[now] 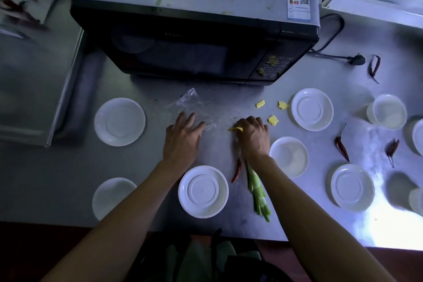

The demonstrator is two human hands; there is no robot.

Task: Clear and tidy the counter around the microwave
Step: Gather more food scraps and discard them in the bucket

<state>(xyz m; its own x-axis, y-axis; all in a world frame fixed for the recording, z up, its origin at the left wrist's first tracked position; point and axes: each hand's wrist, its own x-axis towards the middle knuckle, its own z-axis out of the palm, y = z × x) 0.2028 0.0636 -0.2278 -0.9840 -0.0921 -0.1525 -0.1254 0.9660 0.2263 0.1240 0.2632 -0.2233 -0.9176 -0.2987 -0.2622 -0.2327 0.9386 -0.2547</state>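
Nearest to the person, at the counter's front edge, a white saucer (203,191) sits between the two forearms, with a green stalk (257,192) beside it running lengthwise from the edge up toward the right wrist and a dried red chili (237,170) lying alongside. The right hand (253,136) is down on the steel counter (142,162) in front of the microwave (194,50), fingers curled together and pinched on a yellow scrap (235,129) that pokes out to its left. Three more yellow scraps (272,119) lie just beyond and to the right of that hand, so I would say the right hand is far the closer one for gathering them. The left hand (183,139) rests flat with fingers spread, their tips on a crumpled clear plastic wrapper (187,107) that stretches away toward the microwave. Open steel lies between the hands; to the right, another saucer (312,109) and a shallow bowl (289,157) crowd the scraps, leaving a narrow lane. Further chilies (342,144) lie well apart to the right.
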